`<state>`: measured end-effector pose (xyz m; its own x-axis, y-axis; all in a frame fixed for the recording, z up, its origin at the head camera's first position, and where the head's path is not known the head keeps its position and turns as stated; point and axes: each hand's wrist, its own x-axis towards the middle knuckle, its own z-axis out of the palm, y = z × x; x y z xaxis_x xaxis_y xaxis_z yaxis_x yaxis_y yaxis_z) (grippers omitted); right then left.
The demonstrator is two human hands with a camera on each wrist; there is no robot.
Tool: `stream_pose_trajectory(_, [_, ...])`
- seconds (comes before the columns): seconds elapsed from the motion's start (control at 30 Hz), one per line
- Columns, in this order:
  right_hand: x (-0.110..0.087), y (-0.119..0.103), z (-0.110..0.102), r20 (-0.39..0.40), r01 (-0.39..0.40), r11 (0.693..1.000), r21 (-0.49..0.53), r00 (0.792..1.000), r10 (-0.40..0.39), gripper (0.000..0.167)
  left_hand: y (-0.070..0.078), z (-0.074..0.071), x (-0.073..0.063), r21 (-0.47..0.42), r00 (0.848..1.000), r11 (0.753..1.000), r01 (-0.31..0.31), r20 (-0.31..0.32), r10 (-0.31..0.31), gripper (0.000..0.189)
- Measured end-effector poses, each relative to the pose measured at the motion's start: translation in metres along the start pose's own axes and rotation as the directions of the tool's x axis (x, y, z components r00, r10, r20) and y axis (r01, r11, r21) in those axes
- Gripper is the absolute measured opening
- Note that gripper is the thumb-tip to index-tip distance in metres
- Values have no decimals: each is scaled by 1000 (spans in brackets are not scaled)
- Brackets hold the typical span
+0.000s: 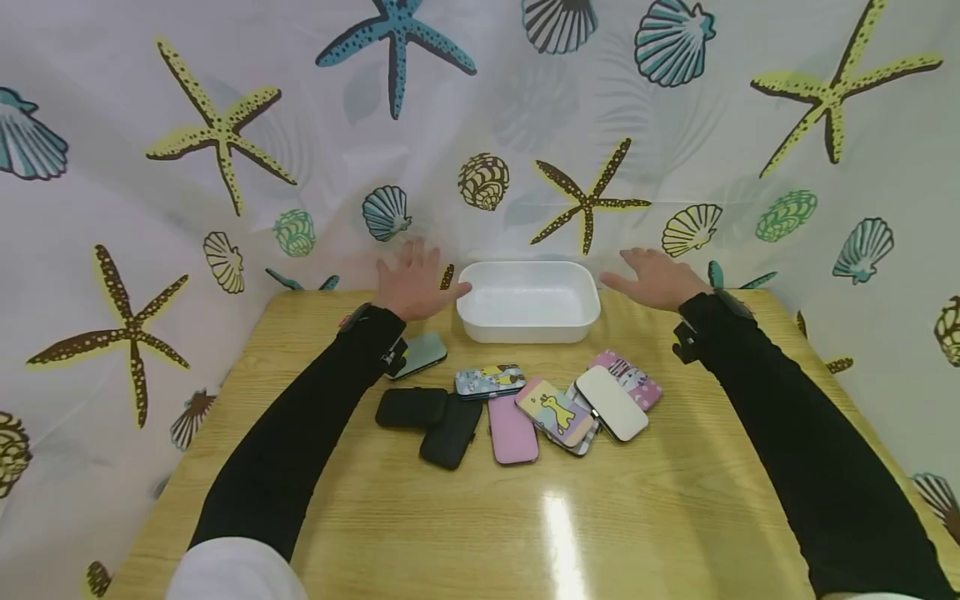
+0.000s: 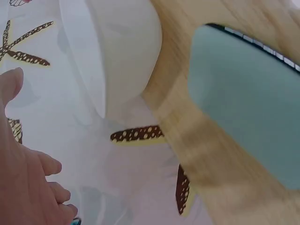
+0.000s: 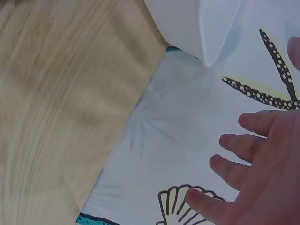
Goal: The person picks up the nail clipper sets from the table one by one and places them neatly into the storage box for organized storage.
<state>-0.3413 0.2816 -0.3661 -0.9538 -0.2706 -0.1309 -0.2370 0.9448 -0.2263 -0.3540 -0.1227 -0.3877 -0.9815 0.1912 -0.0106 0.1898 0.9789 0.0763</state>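
Observation:
A white plastic basin stands at the far edge of the table. My left hand is spread just left of it, holding nothing, its thumb overlapping the rim in the head view. On the other side my right hand is also spread and bare, apart from the basin wall. Below my left wrist lies a pale green flat case, partly covered by the sleeve in the head view. Nearer me are a patterned blue case, a pink case, a giraffe case and a white case.
Two black cases overlap left of the pink one. A checkered case shows under the giraffe case, and a pink patterned case under the white one. Behind the wooden table hangs a sea-print cloth.

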Motion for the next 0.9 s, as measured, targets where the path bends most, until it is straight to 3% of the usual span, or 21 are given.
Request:
stream_pose_trajectory(0.23, [15, -17, 29, 75, -13, 1000, 21, 997, 11, 81, 16, 16, 10, -64, 1000, 998, 0, 27, 1, 78])
stream_pose_trajectory(0.5, [33, -28, 54, -12, 4, 1000, -27, 1000, -4, 59, 30, 40, 33, -21, 993, 1000, 2, 117, 1, 33])
stream_pose_trajectory(0.7, [34, -36, 61, -11, -48, 998, -42, 999, 47, 50, 43, 46, 31, 38, 988, 999, -39, 151, 32, 29])
stream_pose_trajectory(0.9, [34, -41, 62, 10, -67, 996, -51, 998, 68, 55, 48, 45, 25, 60, 986, 997, -54, 163, 44, 30])
